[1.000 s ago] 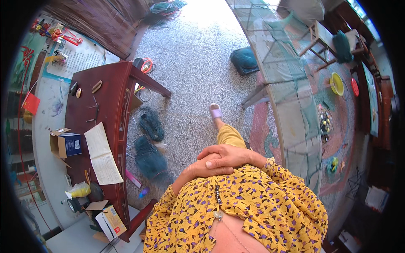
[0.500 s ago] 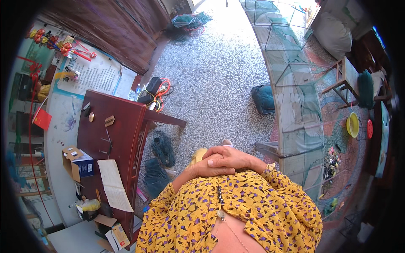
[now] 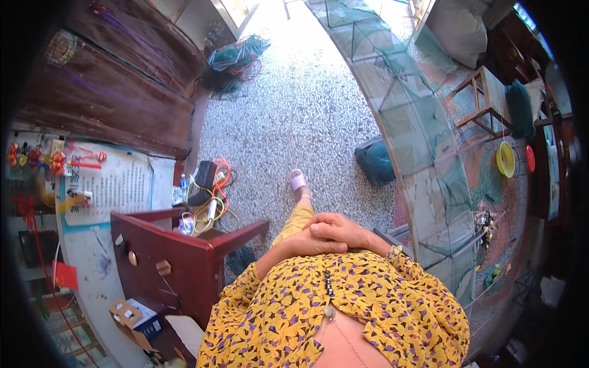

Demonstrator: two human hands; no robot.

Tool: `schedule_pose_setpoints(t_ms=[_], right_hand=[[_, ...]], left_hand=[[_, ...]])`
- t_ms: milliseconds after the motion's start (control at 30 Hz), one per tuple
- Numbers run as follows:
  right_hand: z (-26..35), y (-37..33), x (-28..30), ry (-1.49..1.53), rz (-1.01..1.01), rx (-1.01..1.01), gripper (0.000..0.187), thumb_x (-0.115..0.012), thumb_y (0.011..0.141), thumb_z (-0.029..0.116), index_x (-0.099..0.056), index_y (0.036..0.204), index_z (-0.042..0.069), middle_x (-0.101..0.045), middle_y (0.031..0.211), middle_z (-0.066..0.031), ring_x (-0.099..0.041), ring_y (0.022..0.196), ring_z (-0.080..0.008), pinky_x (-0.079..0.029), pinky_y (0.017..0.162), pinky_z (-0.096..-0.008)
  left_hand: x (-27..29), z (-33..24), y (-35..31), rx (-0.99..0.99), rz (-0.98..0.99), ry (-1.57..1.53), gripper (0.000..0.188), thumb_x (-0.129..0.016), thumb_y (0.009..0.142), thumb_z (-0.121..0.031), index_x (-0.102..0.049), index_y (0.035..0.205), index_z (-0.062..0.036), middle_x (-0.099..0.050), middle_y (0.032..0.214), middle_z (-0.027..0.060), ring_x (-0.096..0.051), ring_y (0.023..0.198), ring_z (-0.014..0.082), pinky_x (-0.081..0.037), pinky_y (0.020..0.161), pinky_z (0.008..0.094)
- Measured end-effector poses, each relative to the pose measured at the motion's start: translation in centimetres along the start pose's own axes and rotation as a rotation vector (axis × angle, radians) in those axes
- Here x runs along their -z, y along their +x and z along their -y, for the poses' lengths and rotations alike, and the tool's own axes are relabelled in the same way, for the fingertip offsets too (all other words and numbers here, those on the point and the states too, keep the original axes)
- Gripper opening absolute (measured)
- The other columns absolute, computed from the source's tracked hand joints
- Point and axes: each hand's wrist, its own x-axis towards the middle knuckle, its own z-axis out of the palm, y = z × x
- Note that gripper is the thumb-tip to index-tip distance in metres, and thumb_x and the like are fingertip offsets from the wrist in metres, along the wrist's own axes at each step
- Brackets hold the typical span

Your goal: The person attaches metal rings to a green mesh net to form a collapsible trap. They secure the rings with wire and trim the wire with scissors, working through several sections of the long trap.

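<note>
Resting folded at the waist, the right hand (image 3: 340, 228) lies closed over the left hand (image 3: 307, 245), neither gripping any object. Walking safely here means watching the long green net cage (image 3: 423, 153) just right and the dark red tabletop (image 3: 178, 257) left.

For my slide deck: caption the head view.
Person in a yellow patterned top clasps left hand and right hand together, walking past a dark red table.
</note>
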Motion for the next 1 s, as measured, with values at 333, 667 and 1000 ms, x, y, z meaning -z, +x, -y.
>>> schedule_pose_setpoints(t_ms=[333,667,1000], right_hand=[[13.1,15.2,4.1,-0.120,0.014,-0.021,0.042,-0.051,0.083,0.038,-0.057,0.101,0.000,-0.059,0.093,-0.0093,-0.055,0.087,-0.0148,-0.043,0.077,-0.0288],[19.6,25.6,9.9,-0.150,-0.041,0.046,0.047,-0.053,0.081,0.045,-0.059,0.096,0.001,-0.061,0.087,-0.0100,-0.056,0.080,-0.0149,-0.045,0.071,-0.0280],[31.6,35.5,23.6,-0.111,0.000,0.097,0.045,-0.053,0.082,0.041,-0.058,0.098,-0.001,-0.060,0.089,-0.0093,-0.055,0.082,-0.0135,-0.044,0.073,-0.0274]], left_hand=[[16.7,-9.2,-0.6,-0.074,0.026,-0.124,0.023,-0.064,0.080,-0.025,-0.063,0.089,-0.0035,-0.061,0.083,0.0015,-0.056,0.079,0.0096,-0.046,0.066,0.0243],[28.3,-16.5,2.3,-0.031,0.111,-0.217,0.026,-0.067,0.077,-0.024,-0.062,0.091,-0.0036,-0.060,0.088,0.0014,-0.055,0.080,0.0086,-0.046,0.065,0.0232],[40.4,-30.9,10.2,-0.144,0.059,-0.160,0.024,-0.065,0.079,-0.020,-0.059,0.095,-0.0028,-0.060,0.088,0.0021,-0.054,0.080,0.0100,-0.046,0.067,0.0243]])
